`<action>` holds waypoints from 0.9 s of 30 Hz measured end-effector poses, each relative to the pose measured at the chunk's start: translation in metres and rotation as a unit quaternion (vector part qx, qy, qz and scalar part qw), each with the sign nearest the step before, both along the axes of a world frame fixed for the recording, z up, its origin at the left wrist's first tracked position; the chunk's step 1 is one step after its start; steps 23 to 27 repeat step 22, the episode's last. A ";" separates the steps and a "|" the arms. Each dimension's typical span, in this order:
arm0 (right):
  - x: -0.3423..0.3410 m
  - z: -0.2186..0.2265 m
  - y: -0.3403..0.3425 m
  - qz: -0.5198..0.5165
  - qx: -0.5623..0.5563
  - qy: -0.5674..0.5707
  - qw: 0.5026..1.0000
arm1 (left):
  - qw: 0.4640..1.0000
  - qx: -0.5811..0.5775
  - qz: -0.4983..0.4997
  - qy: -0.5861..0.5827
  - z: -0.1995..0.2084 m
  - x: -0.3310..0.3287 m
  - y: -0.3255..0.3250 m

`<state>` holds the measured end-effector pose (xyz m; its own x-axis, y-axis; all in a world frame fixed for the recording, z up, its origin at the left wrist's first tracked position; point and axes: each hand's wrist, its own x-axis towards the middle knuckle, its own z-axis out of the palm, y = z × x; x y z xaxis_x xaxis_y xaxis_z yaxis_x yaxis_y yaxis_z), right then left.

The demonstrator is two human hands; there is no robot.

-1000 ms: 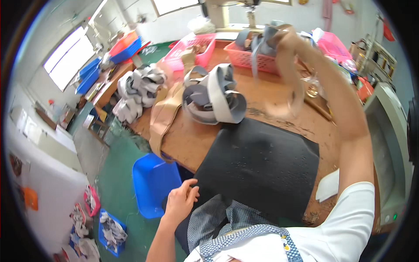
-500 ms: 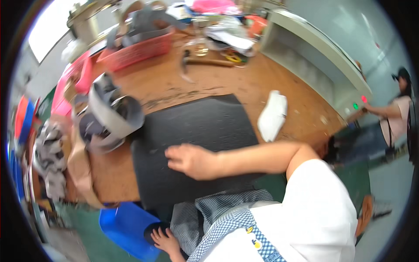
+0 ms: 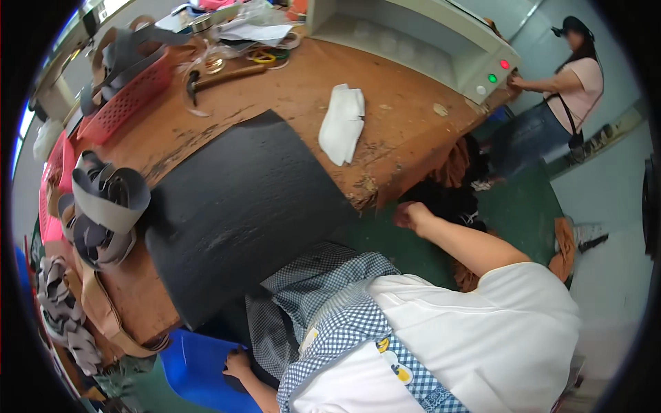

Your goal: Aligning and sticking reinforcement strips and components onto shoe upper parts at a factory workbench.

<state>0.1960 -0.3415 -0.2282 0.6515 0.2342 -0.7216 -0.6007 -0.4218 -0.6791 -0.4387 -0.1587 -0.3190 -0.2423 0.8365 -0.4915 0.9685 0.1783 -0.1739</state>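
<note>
My right hand (image 3: 411,215) reaches out past the table's right corner, above the green floor and next to a pile of black and brown pieces (image 3: 447,199). Its fingers are bunched and foreshortened, so I cannot tell whether they hold anything. Low by my lap, my left hand (image 3: 236,360) has curled fingers at a blue plastic seat or bin (image 3: 189,365); what is in them is hidden. A black mat (image 3: 241,206) covers the near part of the wooden table (image 3: 275,89) and overhangs its front edge. White flat pieces (image 3: 342,124) lie to the right of the mat.
Coiled grey straps (image 3: 110,206) sit left of the mat. A red basket (image 3: 131,96) of strips stands behind, near a hammer (image 3: 224,79). At the back right is a pale machine housing (image 3: 413,48) with coloured buttons. Another person (image 3: 564,96) stands beyond it.
My right hand has swung from over the mat to beyond the table's right corner. The view has turned to the right. My left hand stays low by the blue plastic, its fingers now more curled.
</note>
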 end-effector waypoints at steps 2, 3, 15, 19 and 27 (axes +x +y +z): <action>0.064 -0.053 -0.035 -0.272 0.208 0.151 0.927 | 1.000 -0.002 -0.014 -0.015 0.000 0.007 0.008; 0.073 -0.051 -0.024 -0.272 0.208 0.154 0.927 | 1.000 -0.001 -0.013 -0.012 -0.006 0.009 0.012; 0.091 0.106 -0.001 0.098 0.587 0.006 0.804 | 0.997 0.026 -0.067 -0.005 -0.032 -0.008 0.024; 0.070 0.128 0.017 0.139 0.182 -0.318 0.920 | 0.996 0.076 -0.054 -0.007 -0.030 -0.004 0.021; -0.030 0.060 -0.004 0.294 -0.048 -0.558 0.775 | 0.995 0.079 -0.059 -0.021 -0.026 0.005 0.022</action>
